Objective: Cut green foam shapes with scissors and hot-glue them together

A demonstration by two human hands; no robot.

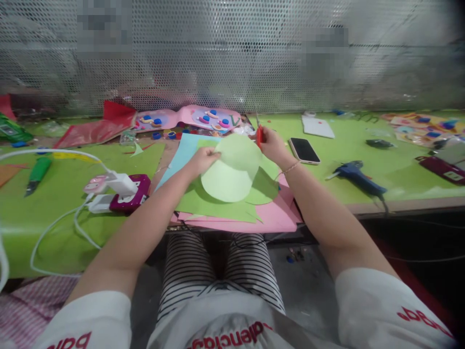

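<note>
White shirt (225,329) nearest, I see the left hand (203,161) pinching pale green paper (230,177) at its ten o'clock, right hand (275,145) gripping red scissors (259,137) at two: likely trimming, calling for steady turning.

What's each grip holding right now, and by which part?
Left grip: pale green rounded paper, pinched at its left edge. Right grip: red-handled scissors, held by the handles, blades pointing away from the person.
</note>
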